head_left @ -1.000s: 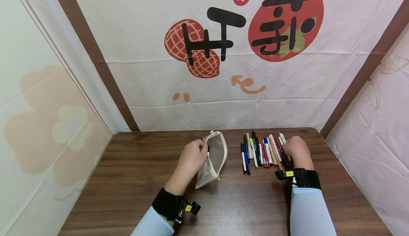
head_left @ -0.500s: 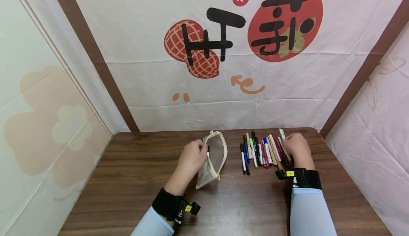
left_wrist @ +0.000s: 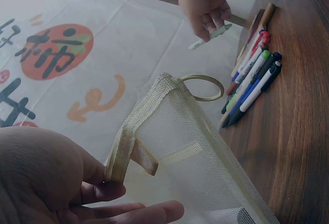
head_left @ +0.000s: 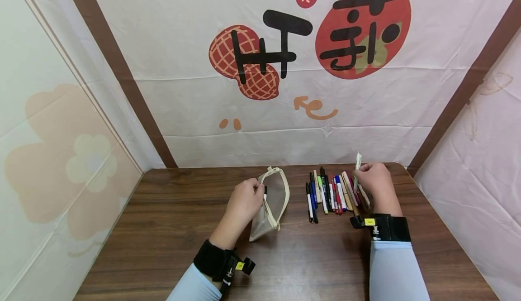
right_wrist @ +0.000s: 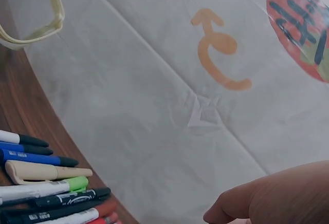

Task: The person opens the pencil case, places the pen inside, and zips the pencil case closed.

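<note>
My left hand (head_left: pixel 245 200) pinches the rim of a cream mesh zip pouch (head_left: pixel 260 231), whose mouth gapes toward the right. In the left wrist view, thumb and fingers grip the pouch's zip edge (left_wrist: pixel 119 152), and a dark shape shows through the mesh low down. My right hand (head_left: pixel 377 182) holds a pale, whitish-green pen (head_left: pixel 358 160) upright between thumb and fingertips, above the right end of a row of pens. The right wrist view catches only part of that hand (right_wrist: pixel 277 196); the held pen is out of sight there.
Several pens and markers (head_left: pixel 341 194), black, blue, green, red and beige, lie side by side on the brown wooden table (head_left: pixel 301 265). Behind the table's far edge hangs a white printed cloth (head_left: pixel 195 111). More cloth walls stand at left and right.
My right hand has picked the pale pen out of the row's right end, lifted it and turned it upright, shifting slightly left. The left hand and pouch stay put.
</note>
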Motion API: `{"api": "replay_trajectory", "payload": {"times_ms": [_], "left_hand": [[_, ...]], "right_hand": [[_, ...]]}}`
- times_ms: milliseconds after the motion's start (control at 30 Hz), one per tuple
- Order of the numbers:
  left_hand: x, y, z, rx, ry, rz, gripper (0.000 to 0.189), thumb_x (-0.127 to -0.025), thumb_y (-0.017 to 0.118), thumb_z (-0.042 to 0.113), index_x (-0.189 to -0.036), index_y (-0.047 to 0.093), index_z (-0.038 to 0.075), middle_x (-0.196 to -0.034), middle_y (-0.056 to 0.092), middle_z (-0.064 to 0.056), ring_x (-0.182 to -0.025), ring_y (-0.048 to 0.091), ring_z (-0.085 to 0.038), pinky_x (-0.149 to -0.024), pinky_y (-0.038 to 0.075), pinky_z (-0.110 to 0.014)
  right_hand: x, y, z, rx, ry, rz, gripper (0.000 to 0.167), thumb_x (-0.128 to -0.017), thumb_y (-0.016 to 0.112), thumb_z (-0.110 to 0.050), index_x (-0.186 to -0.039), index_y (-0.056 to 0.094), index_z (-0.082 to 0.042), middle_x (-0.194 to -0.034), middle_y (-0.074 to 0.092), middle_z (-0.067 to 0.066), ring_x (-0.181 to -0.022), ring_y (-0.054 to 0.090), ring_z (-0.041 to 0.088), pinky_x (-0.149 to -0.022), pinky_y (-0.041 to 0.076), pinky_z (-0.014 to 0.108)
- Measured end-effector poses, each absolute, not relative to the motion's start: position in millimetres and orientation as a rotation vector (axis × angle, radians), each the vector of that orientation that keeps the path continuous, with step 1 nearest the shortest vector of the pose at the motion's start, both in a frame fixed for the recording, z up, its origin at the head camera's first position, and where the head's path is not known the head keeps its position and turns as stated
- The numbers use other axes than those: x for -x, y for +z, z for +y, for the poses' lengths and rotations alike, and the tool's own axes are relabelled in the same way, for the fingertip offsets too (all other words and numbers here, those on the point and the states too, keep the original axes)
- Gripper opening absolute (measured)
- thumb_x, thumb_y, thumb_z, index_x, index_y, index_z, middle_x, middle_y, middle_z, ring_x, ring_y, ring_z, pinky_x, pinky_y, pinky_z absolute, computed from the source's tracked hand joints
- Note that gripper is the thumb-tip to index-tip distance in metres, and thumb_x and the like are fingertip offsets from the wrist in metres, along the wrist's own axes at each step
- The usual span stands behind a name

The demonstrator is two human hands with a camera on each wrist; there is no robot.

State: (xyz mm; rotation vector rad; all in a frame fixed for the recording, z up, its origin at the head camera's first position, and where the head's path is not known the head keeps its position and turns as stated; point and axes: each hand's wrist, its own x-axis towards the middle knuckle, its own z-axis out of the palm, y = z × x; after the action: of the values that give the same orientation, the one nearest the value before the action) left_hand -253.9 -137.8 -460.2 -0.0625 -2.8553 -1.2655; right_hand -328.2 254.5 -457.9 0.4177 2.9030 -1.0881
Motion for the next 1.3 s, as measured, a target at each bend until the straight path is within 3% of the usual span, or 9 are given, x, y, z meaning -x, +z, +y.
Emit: {"api": "replay_trajectory", "payload": {"times_ms": [300,500,733,833,1300], "left_hand": [[254,-460,-138,0.059,-1.265,-2.854,0.029,-0.119,0.054,0.024,-0.1,0.069,0.008,-0.074,0.057,-0.005,-0.056,0.047,-0.017,-0.058,0.043,-0.033],[254,-459,-138,0.061,-1.266,-2.855,0.029,-0.119,0.054,0.024,-0.104,0.072,0.007,-0.076,0.06,-0.006,-0.056,0.049,-0.017,-0.058,0.044,-0.032],[253,-459,-138,0.064,-1.26,-2.849,0.028,-0.118,0.054,0.023,-0.102,0.071,0.007,-0.076,0.06,-0.005,-0.057,0.05,-0.017,-0.059,0.044,-0.032],[253,-459,-138,0.061,-1.26,-2.853,0.029,-0.118,0.054,0.023,-0.101,0.07,0.007,-0.075,0.059,-0.005,-0.056,0.049,-0.016,-0.059,0.043,-0.032],[253,-461,-139,0.064,-1.258,-2.857,0.029,-0.119,0.054,0.023,-0.102,0.07,0.006,-0.078,0.06,-0.006,-0.056,0.049,-0.016,-0.058,0.044,-0.031]], "right_hand": [[324,-444,234,-0.331,-1.162,2.889,0.044,-0.109,0.068,-0.035,-0.131,0.075,0.003,-0.134,0.072,0.028,-0.107,0.067,0.035,-0.085,0.06,0.045],[324,-440,222,-0.262,-1.224,2.88,0.044,-0.109,0.069,-0.033,-0.133,0.075,0.003,-0.129,0.077,0.026,-0.106,0.073,0.034,-0.08,0.058,0.037],[325,-441,204,-0.139,-1.321,2.808,0.039,-0.111,0.07,-0.033,-0.13,0.077,0.0,-0.127,0.08,0.025,-0.116,0.076,0.042,-0.086,0.058,0.038],[326,-442,194,-0.086,-1.362,2.761,0.037,-0.111,0.071,-0.033,-0.127,0.078,0.0,-0.12,0.083,0.024,-0.114,0.079,0.042,-0.085,0.059,0.035],[326,-454,153,0.009,-1.538,2.597,0.029,-0.108,0.075,-0.025,-0.121,0.078,0.001,-0.111,0.084,0.016,-0.106,0.083,0.041,-0.09,0.069,0.049]]}}
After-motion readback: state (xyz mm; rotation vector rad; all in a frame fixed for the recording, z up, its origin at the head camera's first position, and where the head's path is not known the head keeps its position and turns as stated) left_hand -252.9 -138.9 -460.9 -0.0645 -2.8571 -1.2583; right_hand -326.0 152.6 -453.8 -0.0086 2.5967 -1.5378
